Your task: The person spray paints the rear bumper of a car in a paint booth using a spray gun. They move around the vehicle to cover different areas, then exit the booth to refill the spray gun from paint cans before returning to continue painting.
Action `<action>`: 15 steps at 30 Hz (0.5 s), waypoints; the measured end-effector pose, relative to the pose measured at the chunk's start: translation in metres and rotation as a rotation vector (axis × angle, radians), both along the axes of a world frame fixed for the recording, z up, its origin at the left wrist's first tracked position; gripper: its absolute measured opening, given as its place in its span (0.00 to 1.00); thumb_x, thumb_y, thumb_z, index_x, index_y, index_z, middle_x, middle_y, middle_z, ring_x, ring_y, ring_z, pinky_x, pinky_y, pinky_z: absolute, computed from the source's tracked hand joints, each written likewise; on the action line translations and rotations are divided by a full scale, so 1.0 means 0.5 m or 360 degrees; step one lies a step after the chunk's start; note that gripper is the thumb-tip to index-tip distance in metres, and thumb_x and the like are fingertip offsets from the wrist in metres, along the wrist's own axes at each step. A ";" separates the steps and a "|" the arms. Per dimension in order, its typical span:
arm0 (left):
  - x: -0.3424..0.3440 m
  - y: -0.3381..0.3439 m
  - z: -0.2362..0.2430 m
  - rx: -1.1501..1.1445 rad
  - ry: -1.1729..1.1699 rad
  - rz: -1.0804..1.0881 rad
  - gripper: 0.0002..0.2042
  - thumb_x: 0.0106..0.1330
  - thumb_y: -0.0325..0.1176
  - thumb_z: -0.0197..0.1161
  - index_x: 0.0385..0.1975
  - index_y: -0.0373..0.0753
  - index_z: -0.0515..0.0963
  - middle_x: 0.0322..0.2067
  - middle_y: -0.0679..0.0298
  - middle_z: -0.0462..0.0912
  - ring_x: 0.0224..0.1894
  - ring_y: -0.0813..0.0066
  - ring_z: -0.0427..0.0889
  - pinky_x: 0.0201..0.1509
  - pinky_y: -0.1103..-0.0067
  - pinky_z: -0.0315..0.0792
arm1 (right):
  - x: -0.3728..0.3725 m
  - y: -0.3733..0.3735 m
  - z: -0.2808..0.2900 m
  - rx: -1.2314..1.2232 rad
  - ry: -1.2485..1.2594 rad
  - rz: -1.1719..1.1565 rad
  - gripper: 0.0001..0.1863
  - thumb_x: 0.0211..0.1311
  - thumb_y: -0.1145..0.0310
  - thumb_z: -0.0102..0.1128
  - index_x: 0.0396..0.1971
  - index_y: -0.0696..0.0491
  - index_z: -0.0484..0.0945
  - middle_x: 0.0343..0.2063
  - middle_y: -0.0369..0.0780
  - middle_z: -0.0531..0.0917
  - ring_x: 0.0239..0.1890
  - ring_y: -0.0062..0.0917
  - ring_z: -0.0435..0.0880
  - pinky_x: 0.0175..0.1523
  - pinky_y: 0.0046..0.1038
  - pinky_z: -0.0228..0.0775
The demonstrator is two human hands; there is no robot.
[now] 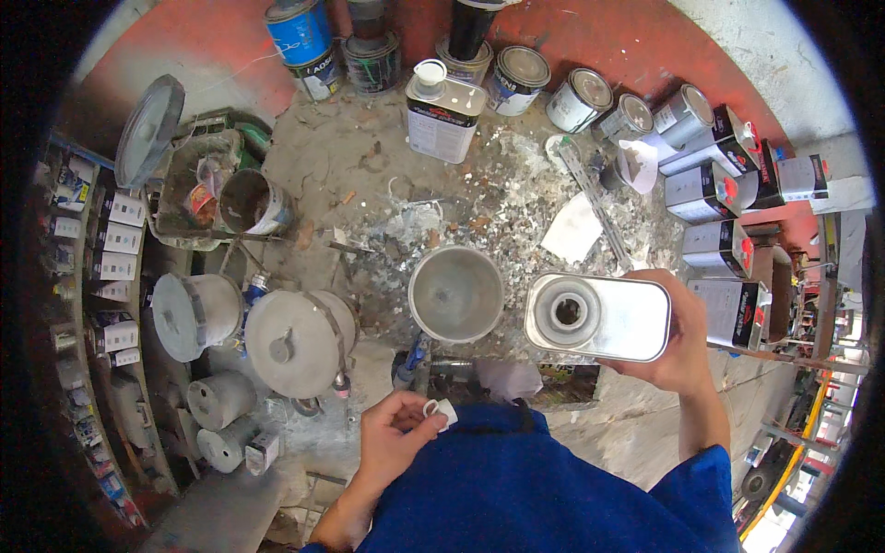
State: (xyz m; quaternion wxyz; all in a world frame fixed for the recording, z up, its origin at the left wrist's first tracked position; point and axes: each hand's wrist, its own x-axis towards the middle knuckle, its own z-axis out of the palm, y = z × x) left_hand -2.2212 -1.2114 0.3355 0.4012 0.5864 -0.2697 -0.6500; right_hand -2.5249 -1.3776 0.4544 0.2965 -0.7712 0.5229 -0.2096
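R hand (pixel 680 352) wrapped firmly round 1 rect. metal can (pixel 634 318), smooth, rounded corners, round spout (pixel 568 311) open; held just R of metal pot (pixel 456 300). L hand (pixel 395 438): thumb & fingers pinching 1 sm. white cap (pixel 446 415) w/ ring. Pot: qty 1, round, dull grey, on bench (pixel 336 166); bench rough, flaky, paint-crusted. Also 1 white sheet (pixel 572 228); 4 grey cylinders (pixel 267 324), L side.
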 end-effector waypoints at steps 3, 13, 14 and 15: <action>0.000 -0.001 -0.004 0.0026 0.0170 0.0040 0.10 0.60 0.20 0.70 0.40 0.32 0.78 0.34 0.60 0.85 0.34 0.79 0.84 0.37 0.83 0.80 | -0.013 0.018 -0.020 0.0012 -0.0037 -0.0079 0.34 0.28 0.63 0.81 0.44 0.55 0.81 0.41 0.41 0.86 0.44 0.33 0.86 0.51 0.30 0.75; -0.010 -0.002 0.013 -0.0092 0.0268 0.0069 0.15 0.59 0.18 0.70 0.45 0.31 0.77 0.38 0.60 0.85 0.38 0.77 0.85 0.43 0.80 0.80 | -0.041 0.058 -0.059 0.0049 0.0067 0.0014 0.34 0.28 0.69 0.80 0.45 0.53 0.80 0.42 0.42 0.85 0.44 0.37 0.86 0.50 0.32 0.77; -0.015 -0.008 0.023 -0.0106 0.0216 0.0039 0.14 0.59 0.19 0.71 0.44 0.31 0.77 0.38 0.60 0.86 0.38 0.77 0.85 0.43 0.81 0.80 | -0.039 0.064 -0.066 0.0019 0.0103 0.0070 0.34 0.29 0.70 0.79 0.46 0.53 0.80 0.42 0.42 0.85 0.43 0.37 0.86 0.50 0.32 0.77; -0.022 -0.018 0.035 -0.0121 0.0164 0.0008 0.14 0.59 0.19 0.71 0.44 0.31 0.78 0.37 0.60 0.86 0.38 0.77 0.85 0.42 0.81 0.80 | -0.036 0.068 -0.076 0.0039 0.0090 0.0124 0.34 0.30 0.69 0.79 0.47 0.52 0.79 0.43 0.43 0.84 0.44 0.38 0.86 0.49 0.32 0.77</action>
